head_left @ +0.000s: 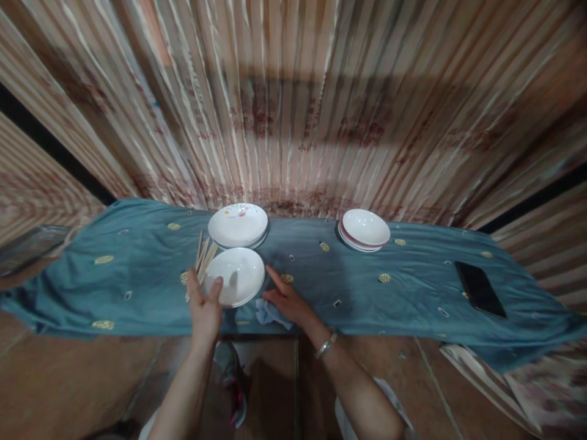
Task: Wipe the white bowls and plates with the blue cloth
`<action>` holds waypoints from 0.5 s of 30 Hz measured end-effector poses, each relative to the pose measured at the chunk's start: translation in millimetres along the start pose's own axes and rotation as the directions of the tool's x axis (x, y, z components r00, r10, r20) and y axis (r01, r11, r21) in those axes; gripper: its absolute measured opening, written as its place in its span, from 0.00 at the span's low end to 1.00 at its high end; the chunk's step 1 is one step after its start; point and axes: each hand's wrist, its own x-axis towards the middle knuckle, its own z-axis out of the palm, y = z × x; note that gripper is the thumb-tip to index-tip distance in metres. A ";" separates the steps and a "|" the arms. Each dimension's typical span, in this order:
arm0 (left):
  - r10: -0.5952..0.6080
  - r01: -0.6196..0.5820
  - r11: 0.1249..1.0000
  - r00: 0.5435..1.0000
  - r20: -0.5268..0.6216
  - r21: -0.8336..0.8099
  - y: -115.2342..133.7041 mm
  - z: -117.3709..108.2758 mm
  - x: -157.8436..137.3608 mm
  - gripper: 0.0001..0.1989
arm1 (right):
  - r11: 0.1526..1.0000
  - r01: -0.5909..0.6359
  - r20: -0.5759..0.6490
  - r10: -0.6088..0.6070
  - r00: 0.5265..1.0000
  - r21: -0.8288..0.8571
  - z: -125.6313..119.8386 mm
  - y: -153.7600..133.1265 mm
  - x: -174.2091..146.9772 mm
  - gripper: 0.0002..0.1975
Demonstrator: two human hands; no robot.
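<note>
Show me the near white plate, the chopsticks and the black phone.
near white plate [238, 275], head view, on the bare middle of its bowl.
chopsticks [202, 255], head view, on the bundle's upper half, left of the plate.
black phone [480, 288], head view, on the middle of its dark screen.
</note>
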 end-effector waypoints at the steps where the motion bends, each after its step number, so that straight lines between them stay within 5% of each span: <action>1: -0.052 0.051 0.999 0.999 -0.013 -0.013 -2.0 -0.2 -0.4 0.44 | 1.000 0.007 0.005 -0.007 1.000 -0.007 1.4 -0.4 0.5 0.40; 7: -0.246 0.243 0.942 0.969 0.016 -0.231 -0.2 1.8 -4.0 0.35 | 0.995 0.039 0.006 -0.038 0.999 -0.087 3.4 -2.3 -0.1 0.38; 15: -0.211 0.227 0.908 0.974 0.082 -0.353 16.1 4.1 -11.4 0.23 | 0.945 0.061 0.000 -0.064 0.998 -0.323 7.3 -7.3 -3.7 0.41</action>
